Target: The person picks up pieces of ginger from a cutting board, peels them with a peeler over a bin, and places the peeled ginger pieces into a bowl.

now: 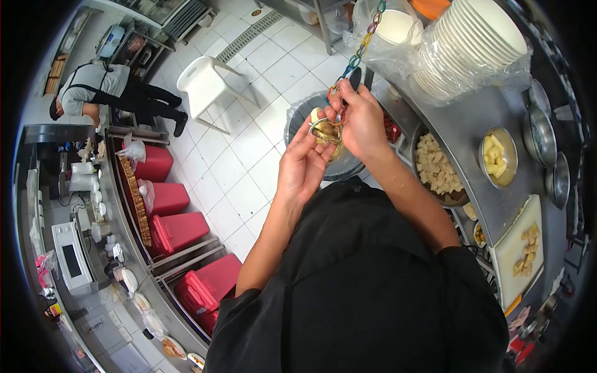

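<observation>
Both my hands are together above a lined grey bin. My left hand, palm up with curled fingers, holds a pale yellow peeled piece, perhaps fruit or vegetable. A small round thing with a shiny rim and brownish-yellow inside lies between the fingers of both hands; its kind is unclear. My right hand is closed around a tool whose black rounded end sticks out above the fist; its working end is hidden. A coloured link chain runs down to the right hand.
On the steel counter at right are stacked white bowls, a metal bowl of yellow chunks and a cutting board with pieces. Below sits a pan of pale pieces. A white stool, red bins and a bending person are left.
</observation>
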A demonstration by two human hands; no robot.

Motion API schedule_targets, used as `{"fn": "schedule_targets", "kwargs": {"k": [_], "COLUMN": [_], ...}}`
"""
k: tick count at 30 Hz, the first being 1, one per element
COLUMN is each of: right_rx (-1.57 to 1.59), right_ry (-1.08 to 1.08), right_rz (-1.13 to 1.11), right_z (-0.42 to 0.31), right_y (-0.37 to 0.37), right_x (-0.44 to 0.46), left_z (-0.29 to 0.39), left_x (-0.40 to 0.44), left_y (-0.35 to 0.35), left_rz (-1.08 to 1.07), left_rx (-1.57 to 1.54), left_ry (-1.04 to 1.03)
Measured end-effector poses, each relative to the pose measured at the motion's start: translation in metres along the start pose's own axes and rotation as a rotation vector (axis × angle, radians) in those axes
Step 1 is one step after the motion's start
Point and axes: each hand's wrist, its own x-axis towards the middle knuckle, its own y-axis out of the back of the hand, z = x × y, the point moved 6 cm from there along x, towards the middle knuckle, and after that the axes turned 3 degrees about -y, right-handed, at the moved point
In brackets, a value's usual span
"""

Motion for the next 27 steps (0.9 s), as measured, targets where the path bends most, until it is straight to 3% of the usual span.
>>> {"fn": "schedule_targets", "kwargs": {"k": [17,21,24,27], "right_rx": [-0.106,-0.15,-0.375,-0.643], "right_ry": [0.061,0.101,0.158,0.213], "right_rz": [0.079,0.059,0.232,0.164], "right_z": [0.003,0.013,0.025,0.024], "right_y": [0.008,0.026,0.04,0.031], "right_x": [0.005,0.048,0.087,0.097], "left_z": [-0.011,-0.021,-0.02,-0.008], "left_x": [-0.004,-0.013,-0.016,-0.011], "left_y": [0.009,0.013,0.012,0.017], "left_rz": [-0.027,-0.006,-0.053,-0.015], "left_rx": [0.032,0.046,0.078,0.044], "left_ry": [0.003,0.057,0.059,0.03]}}
